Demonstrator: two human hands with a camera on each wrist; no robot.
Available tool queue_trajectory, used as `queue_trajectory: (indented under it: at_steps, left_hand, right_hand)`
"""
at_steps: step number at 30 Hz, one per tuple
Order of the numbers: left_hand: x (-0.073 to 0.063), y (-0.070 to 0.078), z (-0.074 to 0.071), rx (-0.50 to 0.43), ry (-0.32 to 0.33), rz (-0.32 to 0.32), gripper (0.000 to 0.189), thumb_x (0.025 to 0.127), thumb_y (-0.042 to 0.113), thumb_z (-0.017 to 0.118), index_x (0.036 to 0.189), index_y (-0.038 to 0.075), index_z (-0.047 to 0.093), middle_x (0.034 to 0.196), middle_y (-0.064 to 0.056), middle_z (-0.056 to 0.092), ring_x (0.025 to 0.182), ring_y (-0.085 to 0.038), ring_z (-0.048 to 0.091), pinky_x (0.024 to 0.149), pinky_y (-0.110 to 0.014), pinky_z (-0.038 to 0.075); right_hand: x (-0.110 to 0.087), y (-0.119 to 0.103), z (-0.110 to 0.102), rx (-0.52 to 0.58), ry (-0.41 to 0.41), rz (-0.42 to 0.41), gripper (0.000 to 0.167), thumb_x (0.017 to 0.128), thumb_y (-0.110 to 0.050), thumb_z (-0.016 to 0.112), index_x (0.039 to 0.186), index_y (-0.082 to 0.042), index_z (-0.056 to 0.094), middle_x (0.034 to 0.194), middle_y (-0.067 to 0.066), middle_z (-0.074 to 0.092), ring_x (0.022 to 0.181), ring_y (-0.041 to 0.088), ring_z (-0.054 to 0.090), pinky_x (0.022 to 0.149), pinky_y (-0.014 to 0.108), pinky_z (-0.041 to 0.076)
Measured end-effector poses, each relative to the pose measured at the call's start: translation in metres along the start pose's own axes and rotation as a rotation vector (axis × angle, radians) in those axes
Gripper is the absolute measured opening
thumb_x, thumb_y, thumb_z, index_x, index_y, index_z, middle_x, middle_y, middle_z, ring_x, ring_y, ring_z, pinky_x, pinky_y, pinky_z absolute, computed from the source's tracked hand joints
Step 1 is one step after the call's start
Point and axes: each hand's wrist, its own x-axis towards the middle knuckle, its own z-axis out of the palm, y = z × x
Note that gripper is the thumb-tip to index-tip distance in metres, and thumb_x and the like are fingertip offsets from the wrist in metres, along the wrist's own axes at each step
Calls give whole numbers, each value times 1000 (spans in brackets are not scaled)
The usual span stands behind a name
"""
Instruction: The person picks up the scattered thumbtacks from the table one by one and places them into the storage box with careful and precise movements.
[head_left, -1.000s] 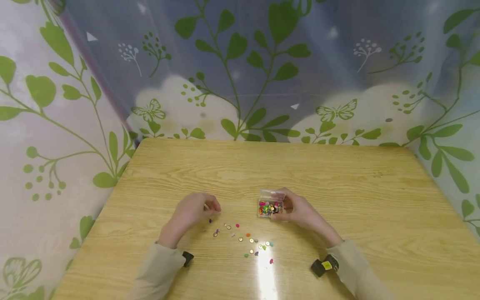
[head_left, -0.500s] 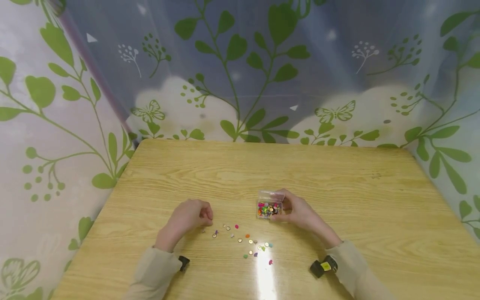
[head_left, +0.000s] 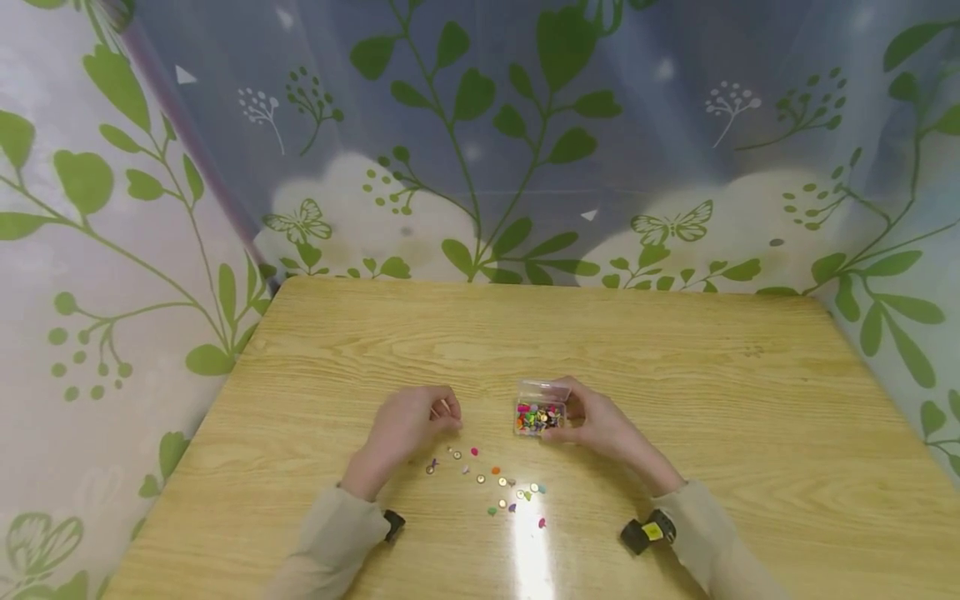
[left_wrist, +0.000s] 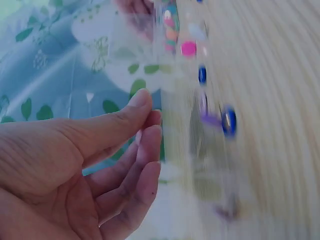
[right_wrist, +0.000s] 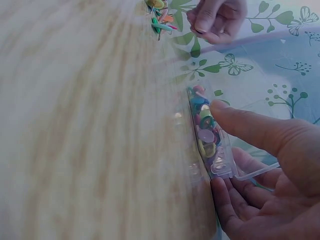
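My right hand holds a small clear plastic box by its right side, thumb at the front and fingers behind. Its hinged lid stands up, and many-coloured thumbtacks fill it. To the left, my left hand hovers close over the table, thumb tip against the index finger. A tiny dark thumbtack shows at that pinch in the right wrist view; in the left wrist view the fingertips mostly hide it. Loose thumbtacks lie below and between the hands, among them an orange one and a pink one.
The wood-grain table reaches back to a leaf-patterned curtain. A bright light reflection falls on the table front. Dark wrist cameras sit at both cuffs, the right one close to the tabletop.
The left hand drew back left over a purple thumbtack, then moved right and up toward the box. That thumbtack no longer shows on the table. The right hand and box stayed put.
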Motion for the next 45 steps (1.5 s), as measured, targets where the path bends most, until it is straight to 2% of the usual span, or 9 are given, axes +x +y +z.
queue_trajectory:
  at_steps: [8, 12, 16, 23, 26, 27, 31, 38, 45]
  left_hand:
    - [17, 28, 15, -23, -16, 100, 12, 89, 23, 78, 82, 26, 69, 83, 8, 73, 75, -9, 69, 67, -30, 51]
    - [24, 42, 18, -17, 2, 145, 7, 90, 21, 77, 87, 23, 72, 89, 5, 77, 77, -12, 72, 65, -28, 51]
    - [29, 53, 23, -29, 24, 160, 5, 90, 21, 77, 89, 21, 72, 90, 3, 77, 74, -12, 72, 63, -26, 51]
    - [31, 61, 30, -43, 100, 137, 5, 90, 19, 77, 94, 19, 74, 94, 2, 78, 69, -12, 70, 86, -45, 55]
    - [30, 60, 28, -37, 101, 124, 5, 91, 20, 76, 96, 18, 75, 95, 1, 78, 73, -13, 72, 77, -38, 58]
    - [30, 59, 27, -35, 96, 115, 5, 92, 20, 76, 96, 18, 75, 95, 1, 78, 74, -13, 72, 69, -33, 58]
    - [25, 54, 15, -31, 86, 76, 4, 93, 22, 74, 95, 18, 75, 95, 3, 77, 76, -13, 72, 59, -24, 53]
    - [12, 29, -9, -2, 85, 5, 7, 93, 26, 75, 93, 19, 74, 93, 6, 76, 76, -12, 70, 64, -29, 54]
    - [-9, -6, -28, 42, -16, -59, 5, 90, 23, 77, 88, 21, 73, 88, 8, 73, 78, -12, 68, 71, -34, 54]
  right_hand:
    - [0, 1, -1, 1, 4, 8, 68, 79, -20, 88, 137, -9, 55, 114, 11, 68, 100, 24, 66, 85, 40, 55]
    - [0, 2, -1, 11, 4, 2, 68, 79, -19, 88, 137, -8, 54, 116, 12, 67, 102, 26, 67, 86, 41, 56]
    - [0, 2, -1, 22, -1, -5, 68, 80, -19, 87, 138, -8, 54, 120, 14, 66, 104, 27, 66, 88, 41, 56]
    - [0, 2, 0, 24, -2, -3, 67, 80, -21, 87, 137, -10, 55, 124, 14, 65, 106, 28, 66, 90, 43, 56]
    - [1, 2, 0, 27, -5, -7, 68, 79, -20, 87, 138, -8, 54, 122, 15, 65, 106, 29, 66, 90, 44, 57]
    - [1, 2, 0, 28, -3, -2, 68, 79, -19, 88, 137, -8, 54, 122, 15, 66, 105, 29, 66, 89, 44, 57]
    - [0, 2, 0, 33, -2, 11, 68, 78, -18, 88, 137, -9, 54, 119, 14, 67, 103, 28, 67, 87, 42, 57]
    - [1, 1, 0, 16, -6, 31, 69, 78, -20, 88, 138, -10, 54, 119, 13, 66, 105, 28, 66, 89, 43, 56]
    - [1, 2, 0, 8, 0, 41, 69, 79, -20, 87, 138, -11, 54, 123, 14, 66, 108, 29, 66, 93, 45, 56]
